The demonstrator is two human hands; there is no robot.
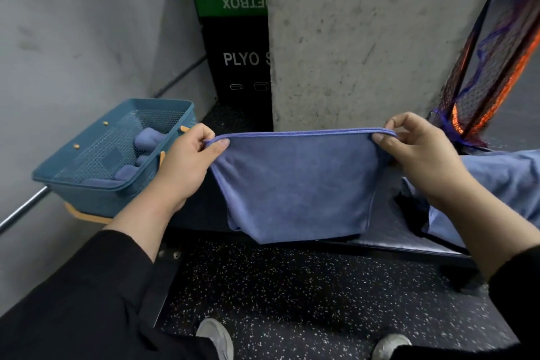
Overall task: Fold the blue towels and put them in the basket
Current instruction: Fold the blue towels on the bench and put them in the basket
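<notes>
here, the left hand (187, 166) and right hand (420, 161) each pinch a top corner of a blue towel (295, 184), doubled and hanging over the dark bench (403, 240); left, the teal basket (87, 166) holds rolled towels (147, 137).

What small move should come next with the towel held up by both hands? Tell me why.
Probably bring the left hand across to the right hand, halving the towel: it hangs stretched between both pinched top corners, too wide for the basket, which already holds rolled towels.
</notes>
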